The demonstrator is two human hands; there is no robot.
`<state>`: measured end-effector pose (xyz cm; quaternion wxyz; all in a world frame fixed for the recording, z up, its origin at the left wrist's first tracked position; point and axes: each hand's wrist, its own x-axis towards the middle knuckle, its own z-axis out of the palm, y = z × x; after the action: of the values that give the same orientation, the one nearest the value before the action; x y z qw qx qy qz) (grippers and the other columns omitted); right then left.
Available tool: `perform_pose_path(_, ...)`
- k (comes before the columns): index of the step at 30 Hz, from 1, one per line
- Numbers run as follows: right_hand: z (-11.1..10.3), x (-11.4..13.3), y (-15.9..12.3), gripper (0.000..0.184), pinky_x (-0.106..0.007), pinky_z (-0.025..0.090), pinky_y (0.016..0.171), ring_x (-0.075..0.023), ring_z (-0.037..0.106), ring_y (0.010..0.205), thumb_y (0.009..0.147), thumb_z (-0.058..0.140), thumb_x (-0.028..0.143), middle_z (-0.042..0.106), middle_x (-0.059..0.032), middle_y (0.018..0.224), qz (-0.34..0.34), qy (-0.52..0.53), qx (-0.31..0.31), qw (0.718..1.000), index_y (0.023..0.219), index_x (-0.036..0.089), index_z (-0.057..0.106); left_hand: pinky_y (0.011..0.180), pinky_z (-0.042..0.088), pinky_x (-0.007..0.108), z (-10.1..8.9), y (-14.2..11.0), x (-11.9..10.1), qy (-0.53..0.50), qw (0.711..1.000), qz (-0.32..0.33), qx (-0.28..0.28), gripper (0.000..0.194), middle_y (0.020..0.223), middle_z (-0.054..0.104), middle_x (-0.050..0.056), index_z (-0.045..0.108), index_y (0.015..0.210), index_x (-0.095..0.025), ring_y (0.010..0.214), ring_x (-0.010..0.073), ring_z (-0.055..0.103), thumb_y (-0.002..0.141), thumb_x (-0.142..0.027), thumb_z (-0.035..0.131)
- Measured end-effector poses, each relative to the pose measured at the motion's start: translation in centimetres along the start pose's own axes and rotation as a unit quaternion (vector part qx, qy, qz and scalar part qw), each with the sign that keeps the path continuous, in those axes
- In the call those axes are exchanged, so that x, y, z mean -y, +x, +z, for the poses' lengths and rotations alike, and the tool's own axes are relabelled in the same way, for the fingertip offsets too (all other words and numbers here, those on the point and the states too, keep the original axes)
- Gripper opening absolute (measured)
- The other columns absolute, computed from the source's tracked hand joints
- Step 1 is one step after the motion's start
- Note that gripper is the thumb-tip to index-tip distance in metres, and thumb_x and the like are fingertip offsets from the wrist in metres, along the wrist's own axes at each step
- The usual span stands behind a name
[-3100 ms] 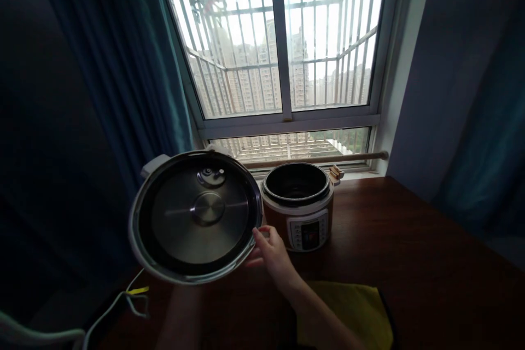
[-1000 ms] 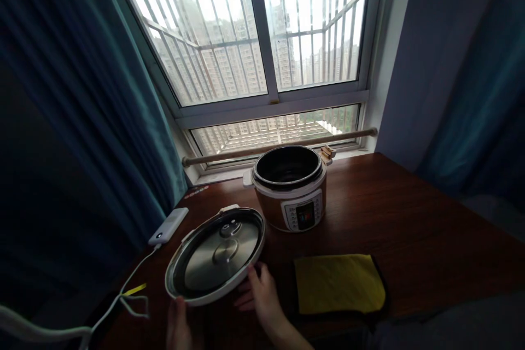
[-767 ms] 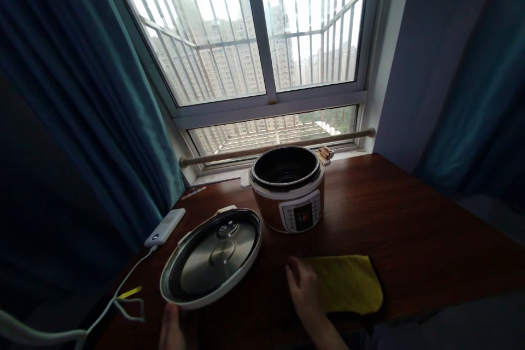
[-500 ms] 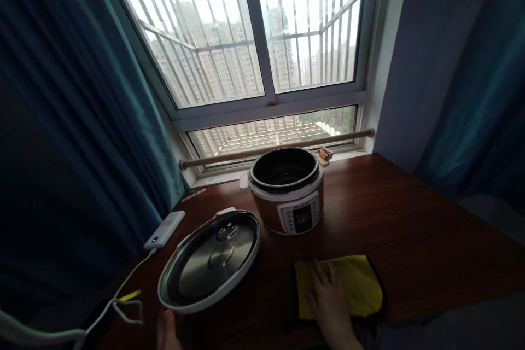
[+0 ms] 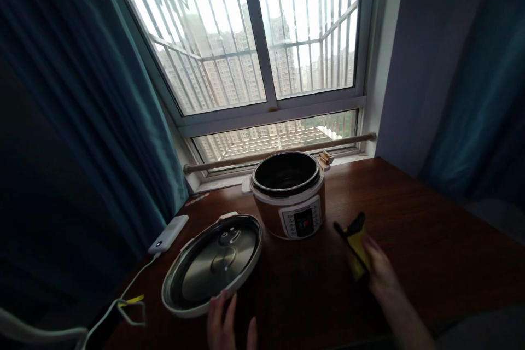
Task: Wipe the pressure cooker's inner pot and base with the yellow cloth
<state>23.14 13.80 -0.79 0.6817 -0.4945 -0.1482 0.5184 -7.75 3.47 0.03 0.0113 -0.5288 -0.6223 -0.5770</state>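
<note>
Folded in my right hand (image 5: 378,265) is a yellow cloth with black edging (image 5: 357,249), lifted off the table to the right of the cooker. My left hand (image 5: 226,322) has its fingers apart at the near rim of the pot lid (image 5: 217,265); whether the fingertips touch the rim I cannot tell. The lid lies with its steel inner side up. Behind it stands an electric pressure cooker (image 5: 291,202), its lid off and its dark inner pot showing. A small wooden-looking piece (image 5: 326,159) sits at the cooker's right handle.
A white power bank (image 5: 169,235) with a white cable (image 5: 137,276) lies at the left of the brown table (image 5: 410,219). The barred window (image 5: 262,65) rises behind the cooker. Blue curtains (image 5: 123,120) hang at the left, more at the right.
My right hand has picked up the cloth, which lay flat under it, and moved it right and away from me. My left hand has shifted right along the lid's near rim.
</note>
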Motion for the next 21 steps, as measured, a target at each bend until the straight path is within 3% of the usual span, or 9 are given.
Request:
perform_pose_path(2,1.6,4.4,2.1,0.044,-0.034,0.053,0.062,-0.0208,0.066,0.067,0.058,0.070,0.037,0.069,-0.0048,0.083,-0.031,0.054,0.011,0.998,0.097,0.020,0.061,0.105,0.029,0.042,0.0,2.5,-2.6,-0.048,0.990,-0.019,0.135,0.037,0.122,0.056,0.008,0.058,0.109,-0.021,0.120,0.0270,0.045,0.074,-0.031,0.058)
perform_pose_path(4,4.6,9.2,4.4,0.045,-0.031,0.051,0.062,-0.0183,0.064,0.067,0.061,0.068,0.037,0.068,-0.0046,0.088,-0.143,0.047,-0.007,0.989,0.101,0.019,0.060,0.097,0.039,0.040,0.1,6.4,-4.9,-0.072,0.980,-0.062,0.175,0.039,0.102,0.067,0.006,0.059,0.108,-0.022,0.102,0.0261,0.059,0.072,-0.038,0.060)
perform_pose_path(6,8.6,13.8,6.6,0.046,-0.031,0.050,0.065,-0.0184,0.064,0.073,0.068,0.062,0.040,0.067,-0.0070,0.093,-0.269,-0.031,-0.014,0.962,0.108,0.016,0.058,0.082,0.047,0.036,0.7,11.1,-6.9,-0.078,0.967,-0.075,0.231,0.035,0.086,0.069,0.005,0.063,0.097,-0.019,0.086,0.0250,0.063,0.073,-0.043,0.058)
perform_pose_path(8,13.2,17.4,8.4,0.044,-0.031,0.048,0.070,-0.0200,0.062,0.081,0.078,0.051,0.039,0.066,-0.0112,0.098,-0.393,-0.186,-0.025,0.900,0.111,0.012,0.057,0.072,0.049,0.031,2.3,15.9,-8.4,-0.070,0.958,-0.044,0.275,0.033,0.076,0.068,0.005,0.063,0.091,-0.016,0.076,0.0214,0.063,0.078,-0.045,0.051)
perform_pose_path(10,17.5,19.4,9.8,0.043,-0.030,0.044,0.079,-0.0212,0.059,0.094,0.086,0.039,0.033,0.063,-0.0168,0.107,-0.447,-0.397,-0.035,0.801,0.117,0.008,0.054,0.060,0.047,0.027,4.8,20.2,-9.1,-0.037,0.954,-0.031,0.295,0.034,0.065,0.064,0.003,0.061,0.081,-0.014,0.064,0.0175,0.061,0.081,-0.044,0.046)
perform_pose_path(11,19.2,19.7,10.3,0.044,-0.028,0.042,0.082,-0.0206,0.056,0.101,0.089,0.032,0.029,0.060,-0.0177,0.113,-0.434,-0.509,-0.016,0.743,0.121,0.007,0.052,0.057,0.046,0.025,6.2,22.0,-9.2,-0.011,0.951,-0.045,0.306,0.034,0.063,0.063,0.003,0.060,0.080,-0.013,0.061,0.0158,0.060,0.082,-0.043,0.043)
perform_pose_path(13,21.9,19.2,11.0,0.038,-0.024,0.040,0.081,-0.0197,0.057,0.101,0.087,0.038,0.026,0.062,-0.0157,0.112,-0.403,-0.583,0.022,0.705,0.117,0.009,0.056,0.052,0.043,0.023,9.3,24.8,-8.8,0.018,0.947,-0.063,0.314,0.031,0.059,0.061,0.002,0.059,0.076,-0.012,0.056,0.0142,0.059,0.082,-0.039,0.045)
perform_pose_path(17,23.9,15.8,11.7,0.028,-0.023,0.042,0.073,-0.0216,0.062,0.090,0.070,0.065,0.026,0.068,-0.0140,0.095,-0.324,-0.671,0.083,0.661,0.093,0.011,0.068,0.054,0.043,0.023,13.4,27.5,-7.0,0.076,0.942,-0.098,0.311,0.025,0.053,0.056,0.000,0.056,0.069,-0.012,0.052,0.0116,0.055,0.081,-0.034,0.054)
perform_pose_path(21,24.1,14.2,12.4,0.033,-0.027,0.043,0.074,-0.0265,0.061,0.094,0.067,0.067,0.021,0.065,-0.0198,0.101,-0.295,-0.717,0.093,0.624,0.097,0.008,0.067,0.061,0.048,0.027,14.2,28.2,-5.3,0.102,0.935,-0.121,0.318,0.024,0.075,0.060,0.000,0.058,0.084,-0.011,0.063,0.0101,0.057,0.085,-0.035,0.053)
